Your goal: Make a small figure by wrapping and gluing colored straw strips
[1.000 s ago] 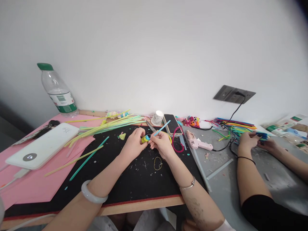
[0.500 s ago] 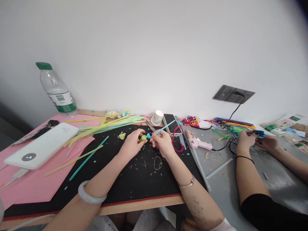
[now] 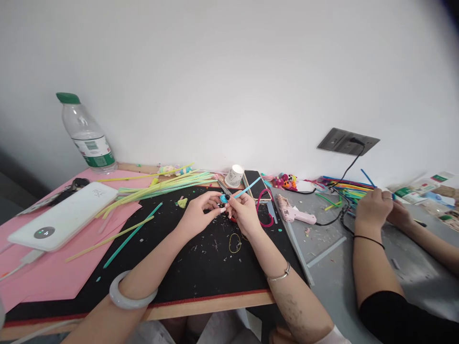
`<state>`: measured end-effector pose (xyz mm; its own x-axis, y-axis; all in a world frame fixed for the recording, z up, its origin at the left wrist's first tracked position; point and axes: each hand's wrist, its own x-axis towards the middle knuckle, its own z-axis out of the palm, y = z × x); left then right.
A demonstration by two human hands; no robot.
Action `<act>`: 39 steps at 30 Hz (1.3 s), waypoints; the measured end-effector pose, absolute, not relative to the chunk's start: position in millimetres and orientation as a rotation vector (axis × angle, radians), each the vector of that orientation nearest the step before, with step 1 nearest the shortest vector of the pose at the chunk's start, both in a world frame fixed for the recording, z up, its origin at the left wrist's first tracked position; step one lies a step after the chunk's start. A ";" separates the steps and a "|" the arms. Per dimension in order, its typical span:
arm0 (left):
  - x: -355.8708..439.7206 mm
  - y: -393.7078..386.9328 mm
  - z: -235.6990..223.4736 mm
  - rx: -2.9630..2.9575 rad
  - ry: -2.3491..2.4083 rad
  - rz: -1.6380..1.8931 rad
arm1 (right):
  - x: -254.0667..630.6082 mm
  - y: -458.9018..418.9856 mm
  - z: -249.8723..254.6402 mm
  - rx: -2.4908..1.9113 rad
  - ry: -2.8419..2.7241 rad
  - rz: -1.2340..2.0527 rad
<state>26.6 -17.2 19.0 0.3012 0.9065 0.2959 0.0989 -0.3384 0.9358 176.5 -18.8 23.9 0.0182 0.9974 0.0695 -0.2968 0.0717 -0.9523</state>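
Note:
My left hand (image 3: 199,212) and my right hand (image 3: 244,210) meet over the black mat (image 3: 201,272). Both pinch a small wound piece (image 3: 224,198), blue on its visible side. A light blue pipe cleaner (image 3: 248,187) runs from that piece up to the right, past my right fingers. A thin yellow loop (image 3: 235,242) lies on the mat just below my right hand. A small yellow scrap (image 3: 182,202) sits left of my left hand.
Yellow and green pipe cleaners (image 3: 161,185) fan out at the back left over pink paper (image 3: 43,272). A white power bank (image 3: 59,215) and a water bottle (image 3: 86,134) stand left. A paper cup (image 3: 234,175), phone (image 3: 255,184) and pink glue gun (image 3: 296,212) lie right. Another person's hands (image 3: 375,208) work among coloured pipe cleaners (image 3: 349,184).
The piece in my fingers has turned from its yellow side to its blue side. The other person's hands have lifted and now pull a blue pipe cleaner upward.

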 end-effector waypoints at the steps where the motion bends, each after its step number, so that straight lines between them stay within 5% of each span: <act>1: 27.1 -18.0 19.9 1.659 0.897 1.129 | 176.5 -18.7 23.9 -0.942 -1.014 1.274; 14: 26.4 -14.3 18.3 1.436 1.005 1.204 | 172.1 -21.6 22.1 -0.906 -1.057 1.454; 39: 24.0 -11.6 11.2 1.403 0.898 0.931 | 179.2 -20.0 22.3 -1.030 -1.103 1.163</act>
